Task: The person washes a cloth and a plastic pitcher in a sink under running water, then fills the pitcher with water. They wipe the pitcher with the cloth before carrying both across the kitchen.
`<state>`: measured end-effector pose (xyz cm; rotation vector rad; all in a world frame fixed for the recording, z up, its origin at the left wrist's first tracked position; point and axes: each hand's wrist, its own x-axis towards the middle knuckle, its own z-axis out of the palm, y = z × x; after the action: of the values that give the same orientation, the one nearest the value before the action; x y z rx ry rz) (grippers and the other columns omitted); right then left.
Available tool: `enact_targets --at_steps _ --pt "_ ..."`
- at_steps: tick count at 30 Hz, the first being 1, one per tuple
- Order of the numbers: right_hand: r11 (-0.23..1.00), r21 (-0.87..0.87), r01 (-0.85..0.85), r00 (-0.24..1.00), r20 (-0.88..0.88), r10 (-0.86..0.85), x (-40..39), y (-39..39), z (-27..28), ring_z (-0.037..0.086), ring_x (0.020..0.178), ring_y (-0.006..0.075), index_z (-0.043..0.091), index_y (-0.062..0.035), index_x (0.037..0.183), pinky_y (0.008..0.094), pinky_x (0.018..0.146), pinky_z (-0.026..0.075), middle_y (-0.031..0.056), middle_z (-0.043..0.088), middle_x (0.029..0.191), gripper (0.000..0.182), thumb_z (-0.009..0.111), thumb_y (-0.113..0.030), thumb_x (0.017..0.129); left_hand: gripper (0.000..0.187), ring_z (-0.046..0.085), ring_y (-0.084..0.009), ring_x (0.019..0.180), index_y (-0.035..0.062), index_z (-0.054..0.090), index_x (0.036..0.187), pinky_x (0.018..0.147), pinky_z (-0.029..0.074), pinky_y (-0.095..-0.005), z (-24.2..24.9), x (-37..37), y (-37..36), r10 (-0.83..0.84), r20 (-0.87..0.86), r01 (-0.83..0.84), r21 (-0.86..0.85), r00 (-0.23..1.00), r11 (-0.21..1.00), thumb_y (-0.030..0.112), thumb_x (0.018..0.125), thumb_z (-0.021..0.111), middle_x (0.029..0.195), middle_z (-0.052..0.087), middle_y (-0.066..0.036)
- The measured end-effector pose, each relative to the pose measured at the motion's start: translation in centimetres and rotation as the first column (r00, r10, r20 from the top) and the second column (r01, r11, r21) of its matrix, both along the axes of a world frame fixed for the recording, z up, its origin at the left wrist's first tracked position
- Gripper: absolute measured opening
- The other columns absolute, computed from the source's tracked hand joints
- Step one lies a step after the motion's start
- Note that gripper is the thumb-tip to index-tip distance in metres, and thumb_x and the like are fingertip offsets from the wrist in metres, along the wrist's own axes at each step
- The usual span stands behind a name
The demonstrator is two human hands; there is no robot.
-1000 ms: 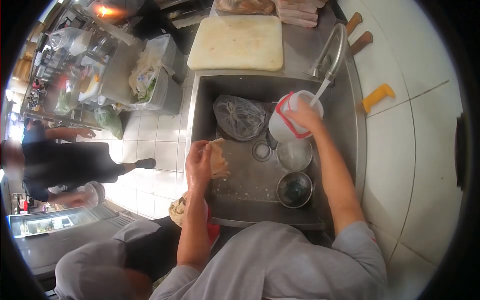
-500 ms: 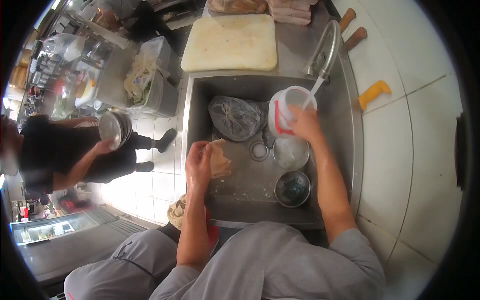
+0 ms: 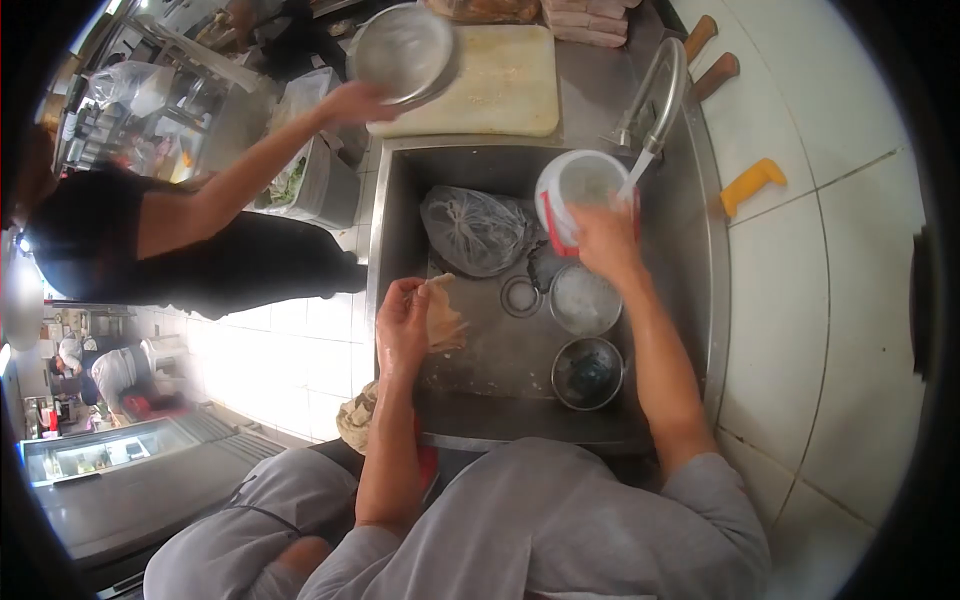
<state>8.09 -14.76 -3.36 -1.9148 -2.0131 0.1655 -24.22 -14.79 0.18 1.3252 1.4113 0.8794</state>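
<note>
Steel sink (image 3: 480,370), tap (image 3: 668,110) on. My right hand (image 3: 604,240) holds a white tub (image 3: 549,205) under it; my left hand (image 3: 403,315) pinches a limp tan scrap (image 3: 443,318). Risk: wet grip slips, tub tips onto the bowls (image 3: 586,302).

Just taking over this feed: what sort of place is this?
Most likely a restaurant or other commercial kitchen: there's a deep metal sink with water running from the tap, a large cutting board beside it, and a co-worker holding a metal dish.
</note>
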Motion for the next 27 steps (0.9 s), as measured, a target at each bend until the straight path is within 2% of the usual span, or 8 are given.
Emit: enact_targets --at_steps 1,5,9,12,13,18,23,27 --pt "0.99 0.137 0.045 0.995 -0.097 -0.032 0.2 0.1 -0.6 0.064 0.098 0.0316 0.058 -0.0099 0.122 0.0514 0.106 0.028 0.0174 0.069 0.093 0.043 0.066 -0.013 0.08 0.021 0.054 -0.0069 0.08 0.0017 0.058 0.105 0.071 0.043 -0.0217 0.1 0.0 0.0 0.003 -0.002 -0.003 -0.006 1.0 1.0 0.021 0.096 0.058 0.087 0.063 -0.003" --pt "0.898 -0.044 0.437 0.876 -0.204 -0.436 1.0 0.7 1.1 0.061 0.103 0.0308 0.06 -0.011 0.122 0.0502 0.105 0.029 0.0181 0.068 0.102 0.044 0.067 -0.011 0.078 0.021 0.056 -0.0076 0.082 0.0019 0.058 0.105 0.072 0.043 -0.0223 0.0 -0.3 0.0 0.017 -0.046 -0.018 -0.004 0.999 1.0 0.021 0.096 0.058 0.088 0.064 -0.004" --pt "0.995 0.029 0.1 0.989 -0.115 -0.097 -0.9 -1.0 0.4 0.065 0.097 0.0285 0.057 -0.0034 0.123 0.0444 0.099 0.039 0.0159 0.068 0.103 0.042 0.064 -0.006 0.081 0.022 0.056 -0.0086 0.08 0.0015 0.058 0.106 0.072 0.044 -0.0232 -0.8 -0.8 0.1 0.011 -0.058 -0.01 0.017 0.998 1.0 0.022 0.097 0.058 0.087 0.064 -0.005" --pt "0.95 -0.113 0.293 0.404 -0.885 -0.23 2.0 -2.3 -2.8 0.064 0.095 0.0213 0.056 -0.0009 0.125 0.0342 0.088 0.048 0.0101 0.067 0.103 0.045 0.063 -0.003 0.08 0.024 0.055 -0.0093 0.079 0.0008 0.058 0.106 0.072 0.043 -0.024 0.8 -0.4 0.0 0.025 -0.112 -0.025 -0.006 0.993 1.0 0.023 0.097 0.057 0.086 0.064 -0.005" --pt "0.919 -0.174 0.353 0.179 -0.952 -0.249 2.0 -3.3 -2.1 0.062 0.093 0.0178 0.055 -0.0012 0.127 0.0274 0.08 0.051 0.0066 0.064 0.107 0.046 0.062 -0.005 0.082 0.025 0.055 -0.0093 0.079 0.0006 0.058 0.106 0.072 0.043 -0.0241 0.9 -0.4 0.0 0.03 -0.12 -0.03 -0.004 0.992 1.0 0.023 0.097 0.057 0.086 0.064 -0.005" --pt "0.77 -0.593 0.237 -0.594 -0.715 -0.368 2.5 -9.6 -13.1 0.063 0.097 0.0228 0.055 -0.0013 0.127 0.0355 0.084 0.051 0.0107 0.064 0.114 0.04 0.054 -0.02 0.091 0.025 0.055 -0.0093 0.079 0.0004 0.059 0.107 0.071 0.043 -0.0242 1.0 -0.5 -0.1 0.046 -0.047 -0.047 -0.029 0.998 0.998 0.023 0.096 0.058 0.086 0.064 -0.005" --pt "0.97 -0.244 -0.017 -0.69 -0.699 -0.188 -0.6 -15.4 -23.3 0.058 0.112 0.0245 0.052 -0.0049 0.131 0.04 0.092 0.05 0.0124 0.059 0.126 0.047 0.044 -0.037 0.098 0.025 0.055 -0.0093 0.08 0.0003 0.059 0.106 0.073 0.044 -0.0242 0.0 -1.0 0.3 0.034 -0.053 -0.033 0.015 0.998 0.999 0.023 0.096 0.058 0.087 0.063 -0.005" --pt "0.981 -0.064 0.185 -0.676 -0.733 0.08 -3.5 -16.5 -15.5 0.052 0.123 0.0262 0.04 -0.008 0.14 0.0453 0.1 0.048 0.0118 0.049 0.138 0.054 0.045 -0.042 0.098 0.026 0.056 -0.009 0.08 0.0001 0.059 0.107 0.073 0.044 -0.0235 0.5 -1.0 0.5 0.025 -0.098 -0.022 0.034 0.995 0.999 0.023 0.096 0.058 0.087 0.064 -0.005"
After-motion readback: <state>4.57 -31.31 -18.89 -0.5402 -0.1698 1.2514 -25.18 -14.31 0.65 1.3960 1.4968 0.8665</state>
